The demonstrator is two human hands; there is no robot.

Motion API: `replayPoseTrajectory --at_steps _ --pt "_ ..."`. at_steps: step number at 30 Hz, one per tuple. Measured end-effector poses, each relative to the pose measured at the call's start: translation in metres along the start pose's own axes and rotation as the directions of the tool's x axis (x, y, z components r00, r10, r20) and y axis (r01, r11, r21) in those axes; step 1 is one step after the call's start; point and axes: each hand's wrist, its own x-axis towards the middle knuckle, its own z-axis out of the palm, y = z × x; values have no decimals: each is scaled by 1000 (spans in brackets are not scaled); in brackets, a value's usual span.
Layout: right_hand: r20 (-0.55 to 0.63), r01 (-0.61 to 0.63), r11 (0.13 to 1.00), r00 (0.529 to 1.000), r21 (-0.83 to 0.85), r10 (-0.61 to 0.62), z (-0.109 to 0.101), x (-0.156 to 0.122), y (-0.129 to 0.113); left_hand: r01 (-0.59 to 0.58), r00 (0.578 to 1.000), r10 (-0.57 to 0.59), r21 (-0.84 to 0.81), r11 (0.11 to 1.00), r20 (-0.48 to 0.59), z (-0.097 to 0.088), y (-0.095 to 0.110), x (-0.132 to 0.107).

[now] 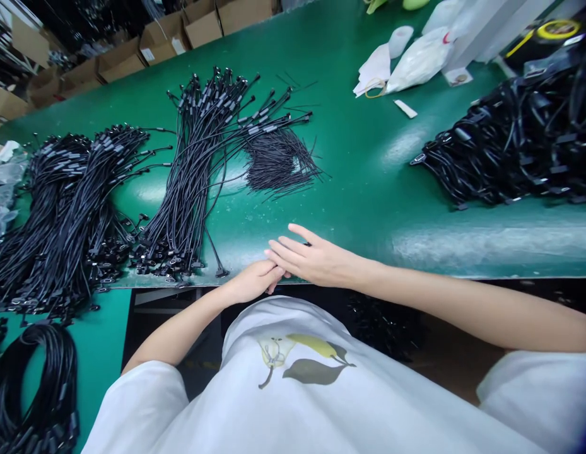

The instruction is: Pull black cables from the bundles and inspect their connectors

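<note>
My right hand (318, 260) reaches in over the table's front edge with its fingers stretched out and slightly apart. A small dark spot shows between two of its fingers; I cannot tell what it is. My left hand (252, 282) meets the right fingertips at the edge, its fingers curled together and partly covered by them. Whatever it may hold is hidden. Beyond the hands lies a heap of thin black cable ties (276, 164). To its left spreads a bundle of black cables (191, 170) with small connectors, one loose cable end lying close to my left hand.
More black cable bundles (70, 202) cover the left side, with a coiled bundle (60, 378) below them. A pile of black cables (524, 145) lies at right. A white plastic bag (418, 66) and a yellow tape roll (557, 29) sit behind. Cardboard boxes (163, 39) line the far edge.
</note>
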Motion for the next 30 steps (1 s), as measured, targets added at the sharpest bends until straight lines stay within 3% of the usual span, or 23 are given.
replayPoseTrajectory --at_steps 4,6,8,11,14,17,19,21,23,24,25,27,28,30 --pt "29 -97 995 995 -38 98 12 -1 -11 13 990 7 135 991 -141 2 -3 3" --pt "53 -99 994 993 -48 102 16 -1 -9 26 988 -12 89 996 -156 2 -6 5" --pt "56 -47 998 997 -45 49 18 1 -2 43 995 -52 -99 994 -89 3 -8 6" --pt "27 70 996 997 -47 -69 15 5 12 91 996 -92 -463 882 20 0 -12 7" --pt "26 90 995 996 -35 -89 16 10 17 78 996 -88 -588 805 13 -5 -15 9" --pt "113 23 992 993 123 -37 18 14 17 88 995 -102 -588 804 9 -7 -22 12" --pt "186 -46 936 982 349 -20 19 16 25 115 990 -138 -607 786 9 -6 -28 15" --pt "211 -124 800 978 587 -3 19 17 50 95 985 -166 -645 759 -50 -5 -32 16" --pt "185 -263 690 965 674 187 26 14 90 26 970 -186 -698 716 -155 -8 -33 15" --pt "160 -380 666 916 642 368 32 11 113 -21 957 -194 -723 690 -214 -10 -33 15" --pt "111 -524 650 818 550 565 41 8 136 -69 944 -199 -746 662 -264 -13 -32 14" --pt "35 -739 586 630 332 776 63 2 176 -145 925 -198 -782 606 -325 -18 -30 13" --pt "36 -780 579 603 238 797 75 -1 191 -166 921 -196 -796 582 -335 -20 -29 13" --pt "84 -785 610 619 108 781 93 -4 209 -173 924 -199 -821 544 -327 -21 -28 12"
